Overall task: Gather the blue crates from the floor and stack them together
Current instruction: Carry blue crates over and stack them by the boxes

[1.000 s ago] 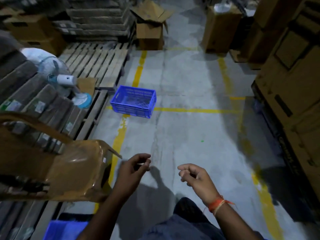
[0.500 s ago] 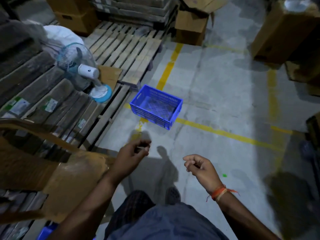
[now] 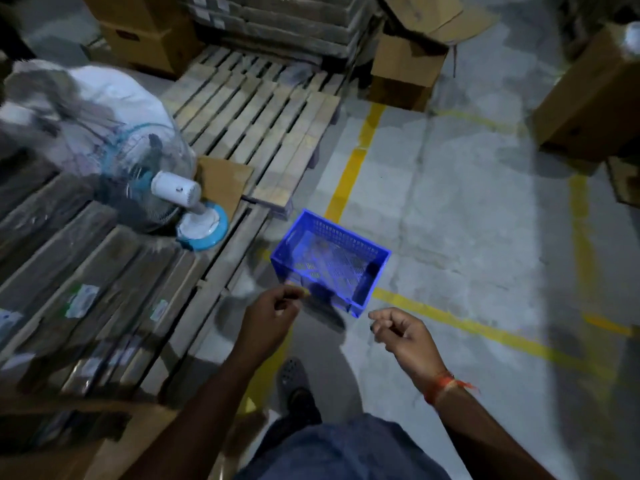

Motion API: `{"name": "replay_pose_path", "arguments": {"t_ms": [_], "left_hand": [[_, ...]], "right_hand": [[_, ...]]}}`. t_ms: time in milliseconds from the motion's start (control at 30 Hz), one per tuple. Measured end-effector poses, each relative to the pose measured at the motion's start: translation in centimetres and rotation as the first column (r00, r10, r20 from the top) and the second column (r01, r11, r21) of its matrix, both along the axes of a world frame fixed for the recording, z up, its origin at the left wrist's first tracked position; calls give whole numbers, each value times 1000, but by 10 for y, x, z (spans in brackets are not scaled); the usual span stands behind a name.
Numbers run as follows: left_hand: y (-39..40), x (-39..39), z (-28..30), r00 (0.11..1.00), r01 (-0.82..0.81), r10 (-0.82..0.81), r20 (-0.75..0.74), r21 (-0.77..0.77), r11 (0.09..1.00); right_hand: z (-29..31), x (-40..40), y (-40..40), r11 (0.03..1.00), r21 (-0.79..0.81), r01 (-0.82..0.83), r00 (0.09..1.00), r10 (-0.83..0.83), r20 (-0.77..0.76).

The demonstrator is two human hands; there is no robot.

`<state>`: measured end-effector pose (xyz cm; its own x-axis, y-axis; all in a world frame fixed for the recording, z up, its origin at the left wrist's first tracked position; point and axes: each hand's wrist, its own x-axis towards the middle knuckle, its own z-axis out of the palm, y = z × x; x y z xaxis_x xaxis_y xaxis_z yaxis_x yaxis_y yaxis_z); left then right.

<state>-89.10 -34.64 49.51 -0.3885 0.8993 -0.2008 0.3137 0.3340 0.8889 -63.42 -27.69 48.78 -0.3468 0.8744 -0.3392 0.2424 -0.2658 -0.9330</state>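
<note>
One table fan point(image 3: 162, 188), wooden pallet point(image 3: 263, 133) beside blue crate point(image 3: 329, 261)

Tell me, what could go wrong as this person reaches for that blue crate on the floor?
The blue crate sits close to the corner of the wooden pallet, so a foot could catch that edge in the dim light. The table fan stands at the pallet's edge nearby; a swinging elbow might knock it. Neither the left hand nor the right hand holds the crate yet, so a hurried grab could slip.

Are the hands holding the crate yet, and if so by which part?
Nothing is held. Both the left hand and right hand hang loosely curled, short of the blue crate on the floor.
</note>
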Motion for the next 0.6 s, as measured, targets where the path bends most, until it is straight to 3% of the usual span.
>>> {"name": "replay_pose_path", "arguments": {"t_ms": [133,300,400,600], "left_hand": [[82,-50,-11,988,136,-140,-67,-57,989],[157,-75,-41,950,217,-234,-208,-101,971],[201,-91,-77,923,258,-290,-251,-156,954],[279,-120,-178,909,122,-227,-349,-297,947]], "right_hand": [[-17,-46,63,999,50,8,999,-11,50],[-53,-68,110,975,-17,223,972,-221,80],[-89,-78,142,956,-70,284,944,-266,194],[-204,-90,236,955,-65,291,878,-239,415]]}}
